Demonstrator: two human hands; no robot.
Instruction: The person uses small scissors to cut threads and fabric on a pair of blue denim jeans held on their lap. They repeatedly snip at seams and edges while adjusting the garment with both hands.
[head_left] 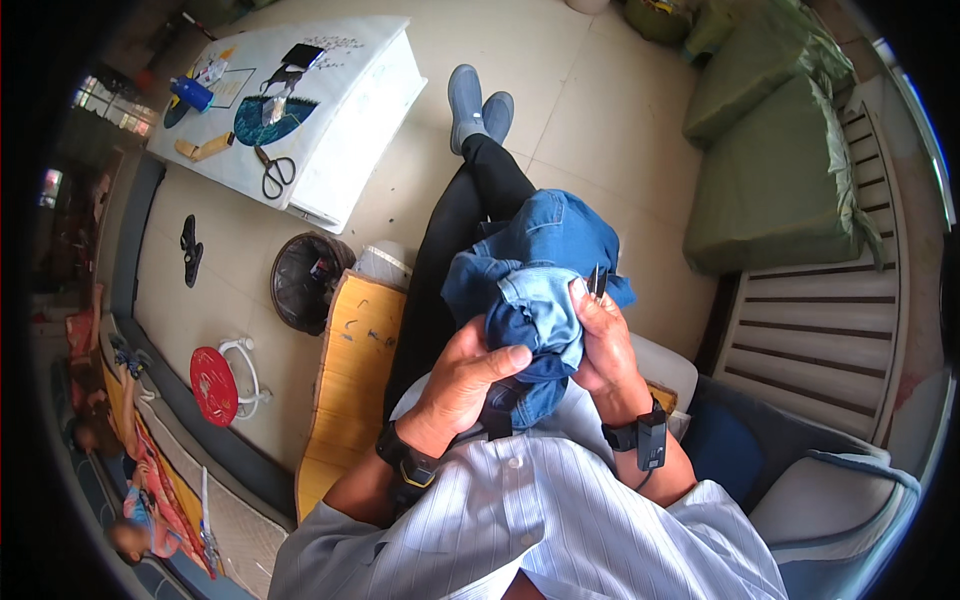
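A blue denim garment (556, 225), probably jeans, lies bunched over my lap, with a paler inside-out part raised between my hands. My left hand (462, 385) is closed on the near left side of the bunched cloth, its thumb lying across the dark blue fabric. On the right side, my right hand (603, 345) pinches the light blue cloth under its thumb. A pair of small thread snips (597, 283) juts up from behind that thumb, two dark pointed blades showing. The rest of the snips is hidden by my hand.
Ahead on the left, a white covered table (350, 130) carries black-handled scissors (275, 172) and a blue bottle (192, 93). A dark waste bin (300, 300) and red round stool (213, 386) stand left. Green-covered cushions (770, 200) rest on a slatted bench (815, 330) at right.
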